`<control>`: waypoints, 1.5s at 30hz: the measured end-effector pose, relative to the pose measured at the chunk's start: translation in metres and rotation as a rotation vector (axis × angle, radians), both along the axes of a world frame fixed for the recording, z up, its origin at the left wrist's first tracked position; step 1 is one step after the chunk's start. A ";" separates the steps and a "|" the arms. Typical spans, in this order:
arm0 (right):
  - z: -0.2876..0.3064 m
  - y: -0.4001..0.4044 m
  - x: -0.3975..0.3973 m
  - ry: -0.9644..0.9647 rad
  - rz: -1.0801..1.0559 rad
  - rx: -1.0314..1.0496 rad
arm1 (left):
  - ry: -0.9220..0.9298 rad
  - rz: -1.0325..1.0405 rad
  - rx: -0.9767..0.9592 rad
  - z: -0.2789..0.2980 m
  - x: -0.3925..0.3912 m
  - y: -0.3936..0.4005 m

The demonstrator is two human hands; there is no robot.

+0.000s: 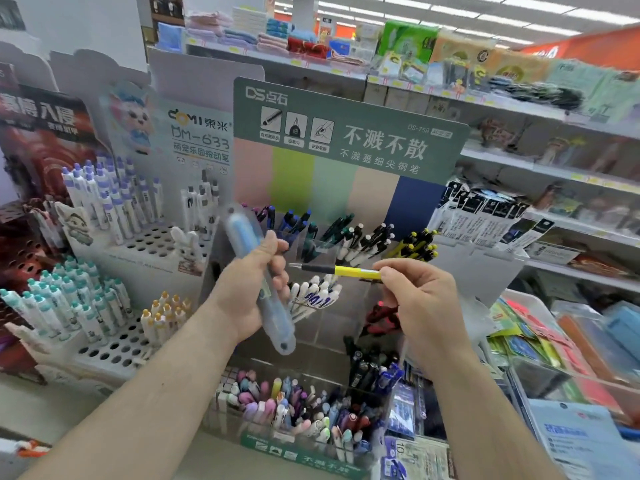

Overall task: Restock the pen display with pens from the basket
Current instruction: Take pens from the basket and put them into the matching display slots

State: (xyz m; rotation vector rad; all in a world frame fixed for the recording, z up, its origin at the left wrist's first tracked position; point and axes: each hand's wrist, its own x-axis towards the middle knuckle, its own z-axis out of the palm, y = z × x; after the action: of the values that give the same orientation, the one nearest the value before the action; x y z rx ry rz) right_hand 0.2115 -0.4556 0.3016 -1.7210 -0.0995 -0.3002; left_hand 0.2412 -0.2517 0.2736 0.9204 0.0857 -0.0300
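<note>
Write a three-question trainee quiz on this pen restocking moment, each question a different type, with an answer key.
1. True or false: the right hand pinches a yellow pen.
2. What does the left hand grip? A) a translucent blue pen case B) a red notebook C) scissors
3. Fill in: the yellow pen's tip points toward the ____ hand.

Key: 1 true; 2 A; 3 left
</note>
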 end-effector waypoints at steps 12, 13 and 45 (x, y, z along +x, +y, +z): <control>-0.005 -0.017 0.005 0.227 -0.291 0.579 | -0.123 -0.645 -0.520 -0.016 0.005 -0.059; -0.004 -0.018 0.005 0.238 -0.298 0.622 | -0.147 -0.684 -0.578 -0.017 0.007 -0.063; 0.030 -0.019 0.080 -0.021 -0.340 -0.680 | -0.077 -0.481 0.001 -0.004 -0.001 -0.058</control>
State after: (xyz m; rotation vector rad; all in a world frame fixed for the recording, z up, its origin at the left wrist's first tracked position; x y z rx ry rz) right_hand 0.2914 -0.4743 0.3316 -2.4143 0.0902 -0.5824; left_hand 0.2407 -0.3098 0.2692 0.9252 -0.2083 -0.4402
